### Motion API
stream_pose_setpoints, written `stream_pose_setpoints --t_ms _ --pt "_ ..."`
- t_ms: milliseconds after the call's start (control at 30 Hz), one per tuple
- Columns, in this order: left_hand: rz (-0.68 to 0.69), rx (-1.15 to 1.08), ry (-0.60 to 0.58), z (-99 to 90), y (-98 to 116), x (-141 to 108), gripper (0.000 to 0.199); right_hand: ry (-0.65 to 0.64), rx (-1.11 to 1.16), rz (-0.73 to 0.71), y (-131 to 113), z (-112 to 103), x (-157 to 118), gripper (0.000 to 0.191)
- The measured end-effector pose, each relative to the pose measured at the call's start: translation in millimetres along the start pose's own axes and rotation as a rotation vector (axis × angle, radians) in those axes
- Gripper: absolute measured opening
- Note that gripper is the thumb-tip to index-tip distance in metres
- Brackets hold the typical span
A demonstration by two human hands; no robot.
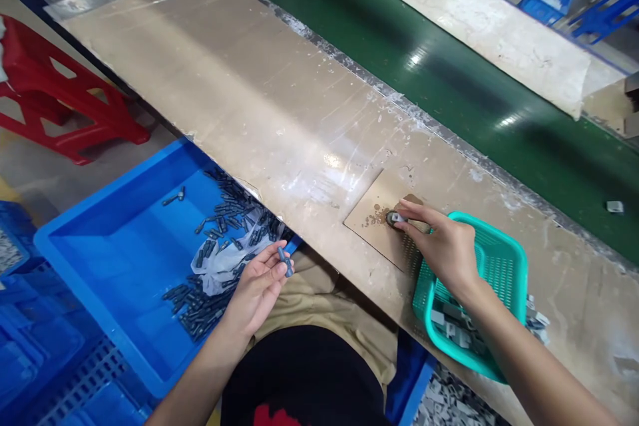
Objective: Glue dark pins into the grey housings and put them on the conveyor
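My left hand (259,286) pinches a small dark blue-grey part (285,261) over the right edge of a blue bin (114,279). Many similar dark parts (200,309) lie in that bin around a clear plastic bag (222,266). My right hand (439,239) has a small light grey piece (395,217) between its fingertips, low over a brown cardboard square (369,219) with wet-looking dark spots. Under my right wrist stands a green basket (522,279), with grey pieces (456,326) inside.
The long worktable (224,66) runs diagonally beside a green conveyor belt (399,46). A red stool (64,93) stands at the left. Another bin of grey pieces (449,399) is below the table edge. Blue stools (549,0) are at the top right.
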State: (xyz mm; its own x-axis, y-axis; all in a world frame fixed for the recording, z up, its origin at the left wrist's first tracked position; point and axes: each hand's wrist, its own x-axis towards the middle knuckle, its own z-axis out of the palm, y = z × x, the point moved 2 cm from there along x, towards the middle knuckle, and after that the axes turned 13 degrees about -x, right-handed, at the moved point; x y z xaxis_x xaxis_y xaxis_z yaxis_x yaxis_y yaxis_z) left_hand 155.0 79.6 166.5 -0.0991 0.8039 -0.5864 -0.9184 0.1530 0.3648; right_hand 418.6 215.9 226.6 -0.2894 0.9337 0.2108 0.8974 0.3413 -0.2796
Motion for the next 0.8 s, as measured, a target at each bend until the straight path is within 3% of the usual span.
stream_pose_setpoints --t_ms 167,267,400,600,800 --pt "-0.083 -0.022 -0.061 5.6 -7 -3 0.027 0.016 0.074 0.053 0 -2 -1 0.03" --pt "-0.126 -0.005 -0.09 17.9 -15 -6 0.023 0.004 0.259 0.229 -4 -13 -1 0.035" --pt "-0.153 0.019 -0.166 47.4 -37 -2 0.023 -0.074 0.483 0.414 -13 -32 -3 0.037" --pt "-0.138 -0.067 -0.17 93.3 -73 12 0.03 -0.141 0.672 0.477 -30 -52 -17 0.034" --pt "-0.134 -0.081 -0.15 106.0 -87 10 0.036 -0.152 0.72 0.473 -41 -55 -27 0.032"
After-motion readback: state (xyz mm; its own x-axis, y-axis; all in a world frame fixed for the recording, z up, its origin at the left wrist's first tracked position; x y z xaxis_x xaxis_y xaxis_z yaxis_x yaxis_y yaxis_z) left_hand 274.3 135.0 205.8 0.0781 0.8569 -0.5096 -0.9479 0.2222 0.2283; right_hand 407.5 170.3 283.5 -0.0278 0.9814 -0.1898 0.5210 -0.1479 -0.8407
